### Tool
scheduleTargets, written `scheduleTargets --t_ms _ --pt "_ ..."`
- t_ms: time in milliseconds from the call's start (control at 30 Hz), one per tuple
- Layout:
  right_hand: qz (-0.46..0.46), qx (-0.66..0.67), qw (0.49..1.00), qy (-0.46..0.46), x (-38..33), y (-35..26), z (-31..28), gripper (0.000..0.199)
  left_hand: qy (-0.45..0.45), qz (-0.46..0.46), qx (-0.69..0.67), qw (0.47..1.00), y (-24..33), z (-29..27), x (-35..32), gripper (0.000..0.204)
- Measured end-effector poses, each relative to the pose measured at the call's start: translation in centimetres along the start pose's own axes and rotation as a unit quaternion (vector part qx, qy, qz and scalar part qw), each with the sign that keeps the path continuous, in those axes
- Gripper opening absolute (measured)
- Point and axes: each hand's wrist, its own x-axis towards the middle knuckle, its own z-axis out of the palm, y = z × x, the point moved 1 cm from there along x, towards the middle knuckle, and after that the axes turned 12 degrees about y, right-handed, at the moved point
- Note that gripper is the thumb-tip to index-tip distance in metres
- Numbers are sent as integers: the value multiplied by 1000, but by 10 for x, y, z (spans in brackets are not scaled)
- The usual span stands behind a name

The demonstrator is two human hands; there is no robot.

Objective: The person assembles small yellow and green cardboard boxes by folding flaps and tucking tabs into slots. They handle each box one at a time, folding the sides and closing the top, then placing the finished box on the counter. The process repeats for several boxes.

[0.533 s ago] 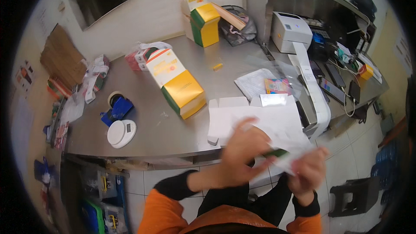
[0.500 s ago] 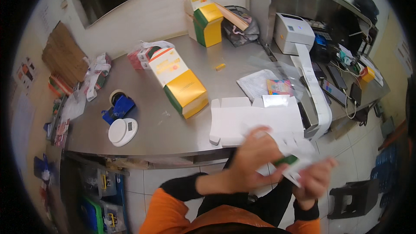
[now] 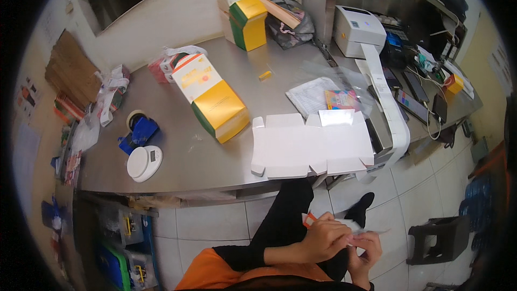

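Note:
My left hand (image 3: 326, 239) and my right hand (image 3: 366, 252) are close together over my lap, below the table's front edge. Both are closed in a pinch on a small white paper piece (image 3: 351, 225). An orange patch shows at its left end, and a thin edge sticks out past my right fingers. My fingers cover its middle, so I cannot tell whether it is a label or a folded slip. Beyond them, an unfolded white carton blank (image 3: 312, 143) lies flat at the table's front edge, plain side up.
On the steel table (image 3: 177, 156) lies a yellow, green and white carton (image 3: 218, 110); a similar carton (image 3: 249, 22) stands behind. To the left are a kitchen scale (image 3: 144, 163) and a blue tape dispenser (image 3: 141, 132). A label printer (image 3: 360, 30) trails paper on the right.
Both hands have come down and nearer my body with the white paper piece, off the carton blank's front edge. Its green part no longer shows; an orange part does. The view has shifted slightly.

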Motion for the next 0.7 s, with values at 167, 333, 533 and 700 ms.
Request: scheduleTargets --t_ms 167,333,533,700 --pt "-23 22 999 36 -17 5 16 20 -51 -57 1 997 -14 -4 -13 24" --pt "98 7 995 -32 -14 7 16 18 -14 -69 1 997 -20 -1 -15 26" --pt "47 -4 998 -34 -5 7 11 15 -22 -18 56 998 -27 -2 -5 24" --pt "68 -19 996 -51 -4 11 12 16 -34 -18 29 999 -28 -1 -2 23"
